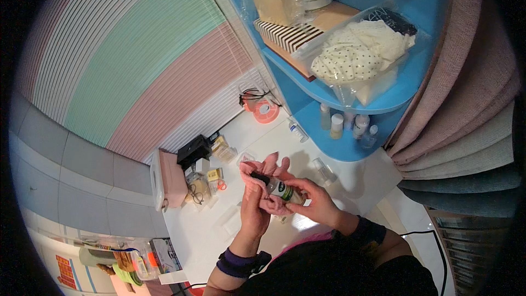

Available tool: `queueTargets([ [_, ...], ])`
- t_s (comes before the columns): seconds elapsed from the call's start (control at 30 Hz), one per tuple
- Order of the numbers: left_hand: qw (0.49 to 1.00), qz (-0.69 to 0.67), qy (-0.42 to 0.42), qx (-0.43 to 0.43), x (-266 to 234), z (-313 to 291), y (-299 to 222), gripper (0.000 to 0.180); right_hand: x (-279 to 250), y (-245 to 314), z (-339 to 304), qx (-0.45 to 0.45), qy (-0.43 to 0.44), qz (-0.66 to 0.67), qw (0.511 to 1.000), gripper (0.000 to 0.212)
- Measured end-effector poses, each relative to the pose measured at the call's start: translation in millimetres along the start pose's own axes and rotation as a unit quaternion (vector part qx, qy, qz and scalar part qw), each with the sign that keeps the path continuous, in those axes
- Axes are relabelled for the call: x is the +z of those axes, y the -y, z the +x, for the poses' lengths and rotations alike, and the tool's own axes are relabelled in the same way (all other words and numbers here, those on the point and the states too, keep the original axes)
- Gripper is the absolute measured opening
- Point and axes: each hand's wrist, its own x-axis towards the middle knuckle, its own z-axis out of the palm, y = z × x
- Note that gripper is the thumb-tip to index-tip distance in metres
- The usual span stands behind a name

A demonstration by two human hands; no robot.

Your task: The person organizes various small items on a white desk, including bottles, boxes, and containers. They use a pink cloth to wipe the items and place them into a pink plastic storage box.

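Note:
Over the white table (pixel 205 225), my left hand (pixel 255 214) is closed round a pink cloth (pixel 269 163), which is bunched up and wraps partly round a small bottle. The bottle (pixel 281 189) is clear, with a black cap and a dark and green label, and tilts with its cap toward the upper left. My right hand (pixel 318 203) grips the bottle's lower end between thumb and fingers. Part of the bottle is hidden by the cloth and fingers. A clear bottle (pixel 323 171) lies on the table beyond my right hand.
A blue corner shelf (pixel 350 151) holds small bottles below and a bag of dotted white fabric (pixel 350 57) above. At the table's left are a pink bin (pixel 171 178), a black box (pixel 193 151) and small packages. A small white bottle (pixel 297 130) lies near the shelf; curtains hang right.

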Motion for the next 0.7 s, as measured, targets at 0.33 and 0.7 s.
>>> queueTargets([
  [0.33, 0.996, 0.053, -0.057, 0.044, -15.9, -4.5, -9.3, 0.039, 21.3, 4.5, 3.1, -0.048, 0.065, 0.183, 0.98, 0.051],
  [0.7, 0.993, 0.04, -0.092, 0.065, -9.6, 2.2, -11.6, 0.043, 35.2, -1.0, 5.5, 0.014, 0.04, 0.267, 0.963, 0.048],
])
